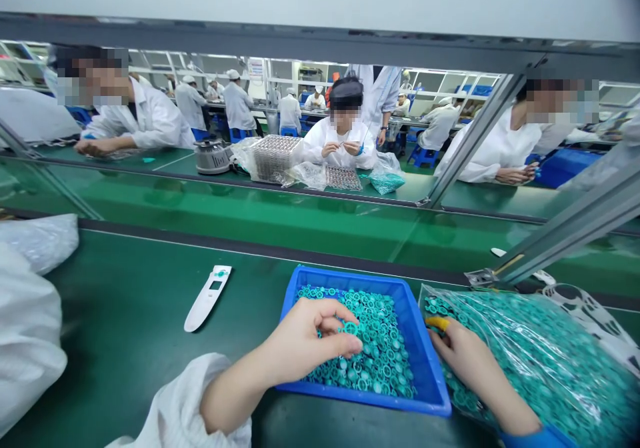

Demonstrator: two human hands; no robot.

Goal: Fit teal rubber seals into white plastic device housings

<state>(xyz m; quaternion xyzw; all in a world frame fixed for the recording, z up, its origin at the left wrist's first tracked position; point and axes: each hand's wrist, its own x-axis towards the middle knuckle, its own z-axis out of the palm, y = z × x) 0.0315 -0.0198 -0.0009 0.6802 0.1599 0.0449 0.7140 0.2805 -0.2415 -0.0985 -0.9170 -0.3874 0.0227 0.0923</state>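
Observation:
My left hand [320, 341] is over the blue tray [367, 398], pinching a small teal plastic ring [351, 329] between thumb and fingers. Many similar teal rings [387, 341] fill the tray, some with paler round pieces among them. Between the tray's right wall and a clear plastic bag of teal rings [545, 348] is my right hand [463, 358], its fingers bent inward. One of its fingers wears a yellow cover [438, 323]. Whatever lies between those fingertips is too small or hidden to make out.
A white elongated shell [207, 299] with a square opening lies left of the tray. White cut-out frames [593, 318] are behind the bag. A metal post [555, 235] slants at right. Across the green belt [250, 215], co-workers sit; a white sleeve [27, 341] is at far left.

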